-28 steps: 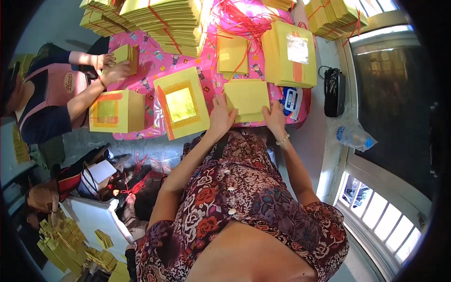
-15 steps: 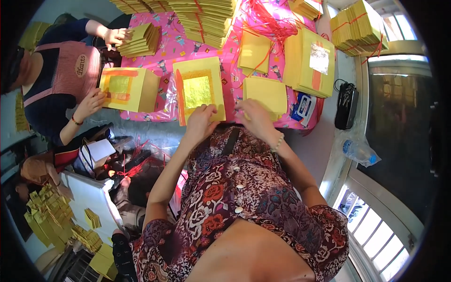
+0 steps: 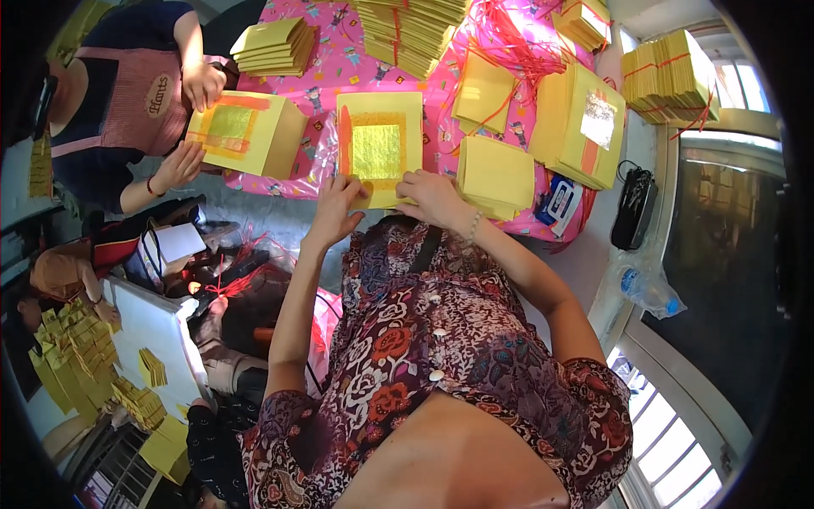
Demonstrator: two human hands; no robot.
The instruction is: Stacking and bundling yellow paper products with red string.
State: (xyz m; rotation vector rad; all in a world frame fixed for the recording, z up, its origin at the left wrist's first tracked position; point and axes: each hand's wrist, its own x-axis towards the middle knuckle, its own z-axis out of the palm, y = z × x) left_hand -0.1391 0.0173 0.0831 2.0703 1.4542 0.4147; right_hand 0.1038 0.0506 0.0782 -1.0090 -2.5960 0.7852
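In front of me on the pink table lies yellow joss paper (image 3: 412, 127) with a gold foil square and an orange border. My left hand (image 3: 337, 208) has its fingers closed over the near left corner. At the near right corner is my right hand (image 3: 431, 200), its fingers curled onto the edge; the paper hides part of the fingertips. Just right of that hand sits a pile of plain yellow paper (image 3: 496, 176). To the left, a co-worker has both hands on a thick block of similar joss paper (image 3: 280, 140).
Folded yellow bundles (image 3: 273, 47) and a fanned stack (image 3: 407, 34) stand at the back, near loose red ties (image 3: 509, 38). At right are a large joss paper stack (image 3: 564, 119), a blue-and-white packet (image 3: 561, 202), a black case (image 3: 638, 204) and a plastic bottle (image 3: 649, 288).
My right hand has left the plain pile and come to the joss paper's near right corner. My left hand has shifted to its left corner. The co-worker's far hand has joined their block.
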